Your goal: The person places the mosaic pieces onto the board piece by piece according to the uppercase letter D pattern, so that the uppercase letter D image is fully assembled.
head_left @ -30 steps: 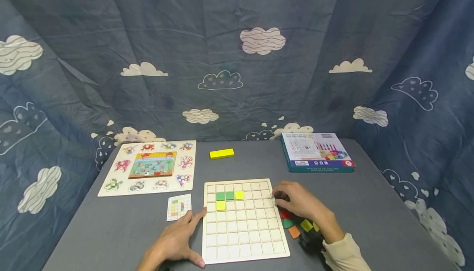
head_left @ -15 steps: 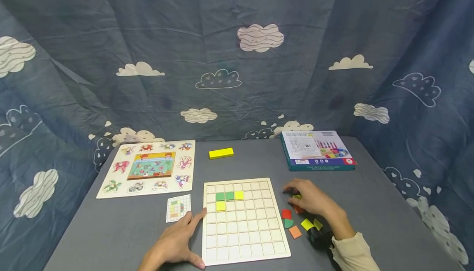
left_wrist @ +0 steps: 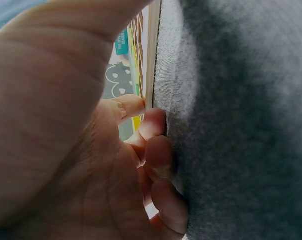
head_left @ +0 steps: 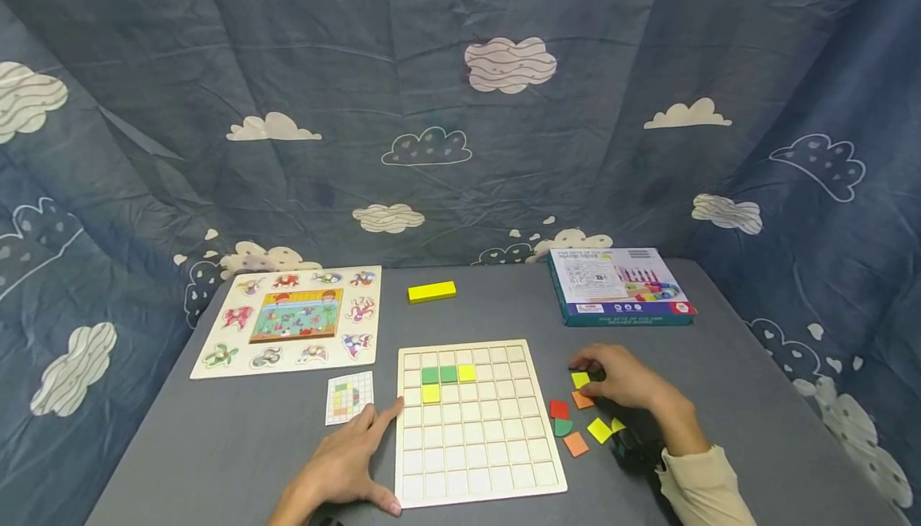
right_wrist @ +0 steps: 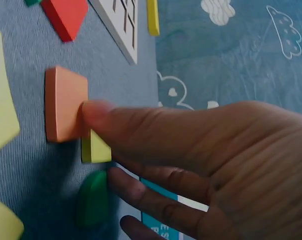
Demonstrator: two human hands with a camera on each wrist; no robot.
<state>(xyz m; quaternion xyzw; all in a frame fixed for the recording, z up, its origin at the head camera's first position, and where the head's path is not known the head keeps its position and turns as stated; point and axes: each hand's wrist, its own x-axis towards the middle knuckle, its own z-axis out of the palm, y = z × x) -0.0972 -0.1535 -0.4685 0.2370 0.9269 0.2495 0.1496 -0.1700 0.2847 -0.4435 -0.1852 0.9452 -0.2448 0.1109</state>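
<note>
A pale wooden grid board (head_left: pixel 460 462) lies in the middle of the table, with two green and two yellow square tiles in its upper rows. My left hand (head_left: pixel 345 458) rests at the board's left side, thumb by the lower corner, index finger at the edge. To the right, my right hand (head_left: pixel 626 382) is over loose tiles, its fingers spread from the thumb. In the right wrist view its thumb tip meets or overlaps the edge of an orange tile (right_wrist: pixel 68 105), beside a yellow tile (right_wrist: pixel 96 148). A rounded green piece (right_wrist: pixel 92 200) lies under the fingers.
Red (head_left: pixel 559 409), green (head_left: pixel 564 428), orange (head_left: pixel 576 444) and yellow (head_left: pixel 599 430) pieces lie right of the board. A small pattern card (head_left: pixel 349 394) is at its left. Behind are an animal puzzle (head_left: pixel 288 322), a yellow block (head_left: pixel 432 292) and a box (head_left: pixel 619 286).
My right hand has moved right, from the board's right edge to the loose tiles, uncovering red and green pieces. My left hand stays at the board.
</note>
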